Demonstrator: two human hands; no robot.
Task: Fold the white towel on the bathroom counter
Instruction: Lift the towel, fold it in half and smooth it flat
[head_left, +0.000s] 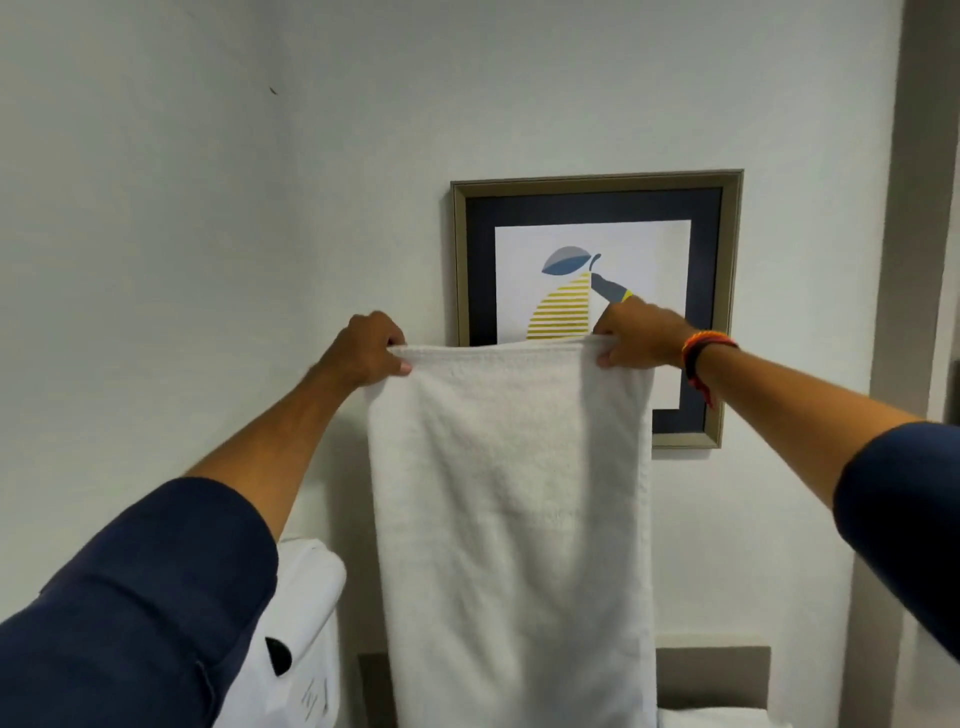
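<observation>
The white towel (511, 519) hangs straight down in front of the wall, held up by its top edge. My left hand (366, 349) grips the top left corner, fingers curled over the edge. At the top right corner my right hand (636, 336) pinches the edge; a coloured braided bracelet sits on that wrist. Both arms are stretched forward in dark blue sleeves. The towel's lower end runs out of the bottom of the view, and the counter is hidden behind it.
A framed picture (597, 208) of a pear hangs on the wall behind the towel. A white tissue dispenser (298, 623) sits at lower left. A grey backsplash strip (711, 675) and more white cloth (727, 719) show at lower right.
</observation>
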